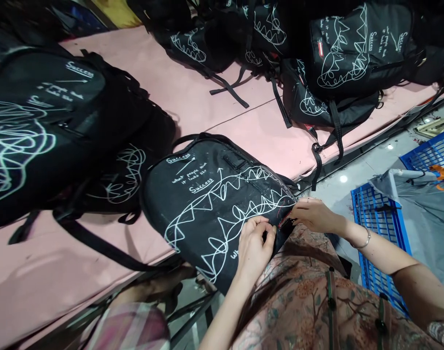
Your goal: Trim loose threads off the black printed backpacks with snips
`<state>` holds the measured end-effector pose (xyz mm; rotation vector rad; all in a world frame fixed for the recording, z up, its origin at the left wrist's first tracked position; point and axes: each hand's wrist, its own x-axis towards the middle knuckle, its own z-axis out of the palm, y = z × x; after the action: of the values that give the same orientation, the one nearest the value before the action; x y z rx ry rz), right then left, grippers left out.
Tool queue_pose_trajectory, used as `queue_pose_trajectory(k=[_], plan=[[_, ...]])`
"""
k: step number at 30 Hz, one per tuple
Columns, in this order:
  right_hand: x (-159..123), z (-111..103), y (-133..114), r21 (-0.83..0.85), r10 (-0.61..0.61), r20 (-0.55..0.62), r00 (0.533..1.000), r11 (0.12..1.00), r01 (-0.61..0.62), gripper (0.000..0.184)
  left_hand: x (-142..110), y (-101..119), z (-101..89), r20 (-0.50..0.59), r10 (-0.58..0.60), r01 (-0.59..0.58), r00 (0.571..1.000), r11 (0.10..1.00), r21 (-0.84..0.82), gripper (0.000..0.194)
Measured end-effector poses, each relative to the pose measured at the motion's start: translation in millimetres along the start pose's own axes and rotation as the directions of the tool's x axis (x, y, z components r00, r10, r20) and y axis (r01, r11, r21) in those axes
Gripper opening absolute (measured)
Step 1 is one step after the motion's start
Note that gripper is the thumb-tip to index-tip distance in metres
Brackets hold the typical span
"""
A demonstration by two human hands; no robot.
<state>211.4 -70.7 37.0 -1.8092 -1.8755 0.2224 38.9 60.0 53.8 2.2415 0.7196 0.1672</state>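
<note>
A black backpack with white scribbled lines and lettering lies tilted across the front edge of the pink table, its lower end toward my lap. My left hand rests on its near side, fingers curled and pinching at the fabric. Just right of it, my right hand, with a bracelet on the wrist, has its fingers pressed together at the bag's lower edge. A small red detail shows between the hands. What exactly lies in the right fingertips is hidden.
More black printed backpacks stand on the pink table, one stack at left, others at back right. Straps hang over the edge. Blue plastic crates are on the floor at right. A person in plaid is close at lower left.
</note>
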Motion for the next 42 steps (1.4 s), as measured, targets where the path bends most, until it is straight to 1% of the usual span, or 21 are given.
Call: queue_pose_trajectory(k=[2, 4, 7, 9, 12, 16, 22, 25, 27, 29, 31, 32, 33, 34, 35, 36, 37, 38, 39, 40, 42], plan=[[-9, 4, -6, 0.040, 0.082, -0.053, 0.995, 0.996, -0.080, 0.012, 1, 0, -0.4, 0.003, -0.005, 0.005, 1.000, 1.000, -0.020, 0.021], [-20, 11, -14, 0.090, 0.203, -0.103, 0.974, 0.977, -0.194, 0.011, 3, -1, -0.7, 0.012, -0.014, 0.015, 1.000, 0.999, -0.052, 0.021], [-36, 24, -31, 0.157, 0.387, -0.147, 0.910, 0.918, -0.365, 0.016, 4, -2, -1.1, 0.023, -0.022, 0.024, 1.000, 0.995, -0.093, 0.022], [-42, 32, -42, 0.174, 0.454, -0.179, 0.873, 0.888, -0.426, 0.017, 4, -3, -1.0, 0.019, -0.019, 0.020, 1.000, 0.994, -0.107, 0.022], [-41, 41, -58, 0.172, 0.487, -0.230, 0.843, 0.873, -0.457, 0.016, 3, -5, -0.3, 0.003, 0.005, -0.004, 1.000, 0.993, -0.120, 0.022], [-32, 47, -73, 0.091, 0.533, -0.226, 0.815, 0.845, -0.527, 0.018, 3, -7, 2.5, -0.032, 0.042, -0.046, 0.999, 0.993, -0.110, 0.021], [-19, 48, -87, -0.103, 0.538, -0.246, 0.806, 0.812, -0.574, 0.008, 0, -11, 12.2, -0.178, 0.153, -0.160, 0.972, 0.987, -0.027, 0.016], [-17, 49, -90, -0.108, 0.557, -0.239, 0.795, 0.799, -0.592, 0.003, 0, -12, 15.3, -0.218, 0.202, -0.205, 0.955, 0.979, 0.006, 0.015], [-17, 48, -90, -0.049, 0.557, -0.241, 0.795, 0.811, -0.583, 0.005, 0, -12, 14.1, -0.233, 0.223, -0.230, 0.947, 0.973, -0.007, 0.015], [-18, 44, -85, 0.083, 0.555, -0.260, 0.791, 0.828, -0.554, 0.009, -1, -9, 9.4, -0.244, 0.220, -0.241, 0.945, 0.968, -0.062, 0.015], [-20, 36, -73, 0.281, 0.591, -0.250, 0.767, 0.803, -0.526, 0.014, -5, -4, 1.9, -0.215, 0.201, -0.236, 0.956, 0.959, -0.155, 0.015], [-22, 30, -64, 0.383, 0.625, -0.229, 0.746, 0.762, -0.521, 0.017, -7, 0, -2.2, -0.160, 0.212, -0.242, 0.964, 0.948, -0.206, 0.015], [-23, 25, -53, 0.478, 0.666, -0.192, 0.721, 0.705, -0.524, 0.020, -10, 4, -6.2, -0.071, 0.253, -0.262, 0.965, 0.930, -0.258, 0.016], [-25, 19, -40, 0.561, 0.700, -0.136, 0.701, 0.637, -0.528, 0.024, -13, 7, -9.7, 0.040, 0.324, -0.297, 0.945, 0.903, -0.310, 0.016], [-26, 14, -26, 0.630, 0.723, -0.077, 0.686, 0.569, -0.529, 0.028, -15, 10, -12.3, 0.143, 0.411, -0.340, 0.901, 0.870, -0.358, 0.015], [-27, 9, -12, 0.688, 0.719, -0.005, 0.695, 0.507, -0.519, 0.031, -16, 12, -13.9, 0.215, 0.490, -0.383, 0.845, 0.835, -0.396, 0.013], [-29, 6, 1, 0.732, 0.699, 0.057, 0.713, 0.456, -0.505, 0.033, -17, 12, -14.6, 0.253, 0.541, -0.415, 0.802, 0.809, -0.416, 0.016], [-29, 3, 13, 0.761, 0.669, 0.109, 0.735, 0.419, -0.495, 0.034, -16, 11, -14.3, 0.258, 0.562, -0.437, 0.785, 0.799, -0.413, 0.025], [-30, 1, 24, 0.776, 0.635, 0.155, 0.757, 0.396, -0.491, 0.034, -15, 8, -13.6, 0.237, 0.548, -0.440, 0.802, 0.811, -0.387, 0.033], [-30, -1, 33, 0.781, 0.609, 0.187, 0.771, 0.383, -0.493, 0.034, -12, 5, -12.5, 0.198, 0.502, -0.419, 0.842, 0.840, -0.345, 0.035], [-27, -2, 45, 0.775, 0.565, 0.241, 0.789, 0.377, -0.507, 0.033, -6, -4, -10.5, 0.098, 0.358, -0.326, 0.929, 0.913, -0.245, 0.023]])
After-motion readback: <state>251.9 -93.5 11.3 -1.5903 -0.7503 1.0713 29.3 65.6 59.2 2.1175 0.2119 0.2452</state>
